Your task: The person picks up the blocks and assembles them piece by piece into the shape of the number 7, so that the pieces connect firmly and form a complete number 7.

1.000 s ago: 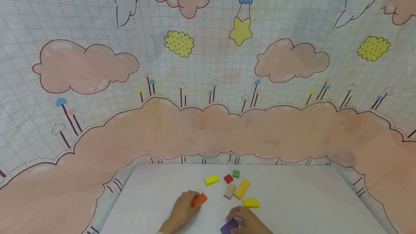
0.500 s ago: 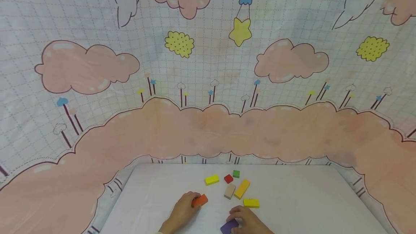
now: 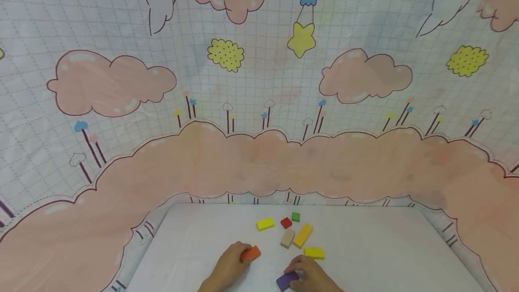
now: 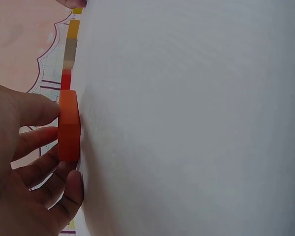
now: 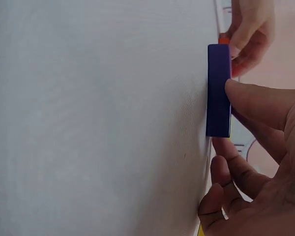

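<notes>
My left hand (image 3: 231, 263) pinches an orange block (image 3: 252, 253) between thumb and fingers, low over the white table. In the left wrist view the orange block (image 4: 69, 125) sits right at the tabletop, thumb on one side. My right hand (image 3: 311, 274) grips a purple block (image 3: 287, 280) near the table's front. The right wrist view shows the thumb pressed on the purple block (image 5: 219, 91), with the other fingers partly hidden behind it. Just beyond the right hand lies a yellow block (image 3: 314, 253). A beige block (image 3: 288, 238) rests between and past the two hands.
Farther back on the white table (image 3: 365, 233) lie an amber block (image 3: 302, 235), a red block (image 3: 286, 223), a green block (image 3: 296, 216) and another yellow block (image 3: 265, 224). A patterned cloth with clouds (image 3: 284, 161) hangs behind the table.
Both hands keep their blocks. The left hand with the orange block has shifted very slightly toward the front edge. The whole head view has drifted a little; the loose blocks stay put.
</notes>
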Motion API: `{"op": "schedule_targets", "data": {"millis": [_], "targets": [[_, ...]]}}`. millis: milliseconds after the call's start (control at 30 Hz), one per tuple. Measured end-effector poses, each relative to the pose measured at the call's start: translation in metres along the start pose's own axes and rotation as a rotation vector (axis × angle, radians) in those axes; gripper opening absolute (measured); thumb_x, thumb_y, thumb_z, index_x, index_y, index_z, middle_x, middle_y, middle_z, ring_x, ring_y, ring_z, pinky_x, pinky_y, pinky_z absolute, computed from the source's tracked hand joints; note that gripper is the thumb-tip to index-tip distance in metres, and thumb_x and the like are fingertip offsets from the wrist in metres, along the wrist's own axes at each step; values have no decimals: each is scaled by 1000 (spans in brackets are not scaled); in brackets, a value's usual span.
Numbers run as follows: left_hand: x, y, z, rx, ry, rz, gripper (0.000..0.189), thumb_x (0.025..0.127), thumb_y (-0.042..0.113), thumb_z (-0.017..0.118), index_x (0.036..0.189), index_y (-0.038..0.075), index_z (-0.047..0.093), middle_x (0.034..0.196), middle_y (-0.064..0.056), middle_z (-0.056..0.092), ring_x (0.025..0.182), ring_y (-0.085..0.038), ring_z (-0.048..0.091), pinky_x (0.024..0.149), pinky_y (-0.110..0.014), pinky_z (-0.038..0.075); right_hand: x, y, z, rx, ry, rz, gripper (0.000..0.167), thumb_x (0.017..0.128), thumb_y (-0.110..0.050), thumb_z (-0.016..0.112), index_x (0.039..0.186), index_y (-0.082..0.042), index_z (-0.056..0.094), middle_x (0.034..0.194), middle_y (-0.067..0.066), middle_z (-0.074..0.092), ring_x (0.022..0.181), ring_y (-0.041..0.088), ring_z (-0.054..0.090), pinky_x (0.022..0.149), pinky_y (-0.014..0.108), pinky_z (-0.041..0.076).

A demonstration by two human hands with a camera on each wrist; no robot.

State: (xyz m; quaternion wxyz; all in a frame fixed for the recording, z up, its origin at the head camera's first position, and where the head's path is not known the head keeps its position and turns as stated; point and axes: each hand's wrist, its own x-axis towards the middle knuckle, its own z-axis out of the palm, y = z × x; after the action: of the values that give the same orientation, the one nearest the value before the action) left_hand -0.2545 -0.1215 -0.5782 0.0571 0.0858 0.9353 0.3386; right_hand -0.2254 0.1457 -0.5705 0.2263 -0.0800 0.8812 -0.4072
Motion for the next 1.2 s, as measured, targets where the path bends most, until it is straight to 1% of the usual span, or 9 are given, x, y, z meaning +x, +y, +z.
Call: {"op": "schedule_targets", "data": {"millis": [100,200,400,600,867,933,1100,1200], "targets": [[-1,2,0,-5,-15,0,32,86,15,72,117,10,67,104,0,65,91,-14,59,86,-46,53,0,1,-2,-3,20,1,19,84,-21,77,101,-26,72,109,1,57,96,22,52,88,52,50],[-3,2,1,-13,-28,-1,33,85,15,72,117,11,67,106,0,65,92,-15,59,87,-46,53,1,2,-3,-10,37,-10,20,84,-20,77,102,-26,72,108,1,57,94,20,53,86,49,51],[-8,0,1,-74,-76,14,33,85,16,72,117,12,67,106,1,65,92,-14,58,85,-47,52,3,4,-2,-24,57,-20,20,84,-21,77,103,-26,73,106,0,58,93,19,54,85,47,52],[-11,3,3,-110,-105,5,31,85,14,72,116,11,67,104,1,65,91,-15,57,88,-49,52,6,6,-3,-29,65,-19,20,84,-20,76,103,-25,73,107,0,58,94,19,54,86,48,52],[-15,7,5,-106,-122,16,29,85,15,72,114,12,67,106,2,65,97,-18,60,91,-51,51,9,5,-5,-6,74,-19,20,84,-19,75,103,-24,73,110,0,58,101,21,55,92,53,48],[-16,8,7,-103,-125,25,29,85,15,71,114,12,67,107,1,65,98,-19,60,91,-51,50,9,4,-5,2,81,-11,20,84,-20,75,103,-24,73,110,0,59,101,21,55,92,53,48],[-15,11,9,-85,-139,30,29,85,15,71,114,13,68,103,4,64,92,-14,58,89,-48,51,11,3,-6,16,107,25,18,85,-22,75,103,-25,72,110,0,60,102,22,55,93,56,47],[-15,12,9,-88,-153,23,29,85,16,72,114,14,68,101,6,64,89,-11,56,90,-48,51,13,3,-6,27,123,43,19,86,-23,74,104,-26,71,117,3,60,108,25,55,95,59,45]]}}
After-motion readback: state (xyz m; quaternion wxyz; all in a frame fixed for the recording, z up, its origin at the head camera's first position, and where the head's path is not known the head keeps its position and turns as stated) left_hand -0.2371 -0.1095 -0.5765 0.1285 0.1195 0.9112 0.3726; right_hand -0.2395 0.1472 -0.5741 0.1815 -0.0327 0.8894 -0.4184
